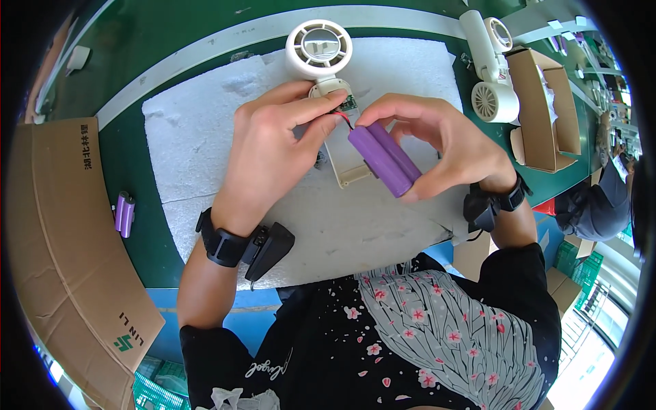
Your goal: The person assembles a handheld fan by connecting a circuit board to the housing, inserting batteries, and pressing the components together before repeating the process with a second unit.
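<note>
A white handheld fan lies on a foam sheet, its round head away from me and its handle opened so that a green circuit board shows. My right hand grips a purple battery pack of two cells side by side, tilted over the handle. Red and dark wires run from the pack toward the board. At those wires, my left hand pinches with thumb and forefinger, close to the board. Its fingertips partly hide the wire ends.
The white foam sheet covers part of the green table. Another purple battery pack lies at the left, beside a large cardboard box. White fans and an open carton stand at the right. A person sits farther right.
</note>
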Tool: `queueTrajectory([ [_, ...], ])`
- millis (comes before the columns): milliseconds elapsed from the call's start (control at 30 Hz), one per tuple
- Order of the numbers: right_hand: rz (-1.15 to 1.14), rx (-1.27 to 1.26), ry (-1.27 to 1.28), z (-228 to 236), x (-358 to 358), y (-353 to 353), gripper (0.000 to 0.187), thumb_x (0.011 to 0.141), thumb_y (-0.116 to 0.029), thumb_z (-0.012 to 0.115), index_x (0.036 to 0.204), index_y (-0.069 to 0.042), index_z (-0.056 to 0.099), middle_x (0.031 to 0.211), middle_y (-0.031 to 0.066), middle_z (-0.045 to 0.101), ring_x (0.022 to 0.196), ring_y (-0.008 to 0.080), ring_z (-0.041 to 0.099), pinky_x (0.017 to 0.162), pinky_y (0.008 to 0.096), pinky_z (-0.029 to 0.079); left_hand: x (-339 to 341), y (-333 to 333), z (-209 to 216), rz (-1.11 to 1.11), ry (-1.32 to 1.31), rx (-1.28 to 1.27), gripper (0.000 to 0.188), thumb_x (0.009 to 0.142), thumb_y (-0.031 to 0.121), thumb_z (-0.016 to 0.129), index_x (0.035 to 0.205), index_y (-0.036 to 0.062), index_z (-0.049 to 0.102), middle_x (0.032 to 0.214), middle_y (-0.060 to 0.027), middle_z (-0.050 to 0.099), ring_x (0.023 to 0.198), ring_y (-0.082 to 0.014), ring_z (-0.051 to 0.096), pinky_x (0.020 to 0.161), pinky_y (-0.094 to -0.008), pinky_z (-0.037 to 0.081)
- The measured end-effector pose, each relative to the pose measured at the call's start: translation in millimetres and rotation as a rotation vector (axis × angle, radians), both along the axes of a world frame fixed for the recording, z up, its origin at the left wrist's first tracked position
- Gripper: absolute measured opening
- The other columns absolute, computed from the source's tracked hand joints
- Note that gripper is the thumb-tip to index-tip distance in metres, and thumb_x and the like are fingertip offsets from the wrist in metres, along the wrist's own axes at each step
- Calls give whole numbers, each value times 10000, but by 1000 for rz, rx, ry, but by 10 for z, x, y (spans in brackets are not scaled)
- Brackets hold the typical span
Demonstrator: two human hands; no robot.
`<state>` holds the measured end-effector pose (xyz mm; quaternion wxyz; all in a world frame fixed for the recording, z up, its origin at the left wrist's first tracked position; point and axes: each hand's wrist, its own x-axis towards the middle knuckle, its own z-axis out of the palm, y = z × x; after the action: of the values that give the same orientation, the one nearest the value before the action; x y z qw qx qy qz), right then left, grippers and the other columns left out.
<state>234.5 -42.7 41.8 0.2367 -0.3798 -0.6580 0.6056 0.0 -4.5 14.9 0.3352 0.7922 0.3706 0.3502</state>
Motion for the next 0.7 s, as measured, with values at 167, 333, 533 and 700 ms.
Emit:
queueTrajectory([
  [167, -101, 258, -200, -19, -176, -101, 762, 556, -78, 848, 1256, -63, 547, 1192, 71, 573, 995, 206, 589, 891, 317, 479, -34, 17, 20, -51, 22, 2, 294, 799, 27, 702, 1088, 78, 713, 1005, -159, 683, 794, -279, 680, 699, -308, 536],
  [333, -129, 440, -311, -58, -283, -179, 749, 567, -56, 848, 1253, -70, 548, 1164, 95, 581, 949, 236, 592, 869, 331, 500, -63, 36, 110, -96, 113, -59, 318, 825, 9, 667, 1130, 93, 701, 1098, -206, 672, 912, -297, 698, 775, -304, 544],
  [533, -213, 587, -324, -35, -370, -259, 661, 568, -21, 850, 1180, -43, 600, 1207, 118, 578, 952, 255, 605, 827, 349, 536, -88, 52, 123, -132, 144, -16, 334, 839, 5, 647, 1155, 106, 689, 1135, -237, 647, 949, -349, 679, 787, -319, 539],
  [700, -208, 664, -392, -62, -366, -308, 573, 554, -12, 850, 1091, -24, 651, 1263, 142, 571, 950, 265, 622, 799, 346, 555, -126, 57, 139, -148, 162, 1, 336, 853, 5, 632, 1166, 116, 684, 1135, -244, 641, 970, -372, 664, 788, -338, 538],
])
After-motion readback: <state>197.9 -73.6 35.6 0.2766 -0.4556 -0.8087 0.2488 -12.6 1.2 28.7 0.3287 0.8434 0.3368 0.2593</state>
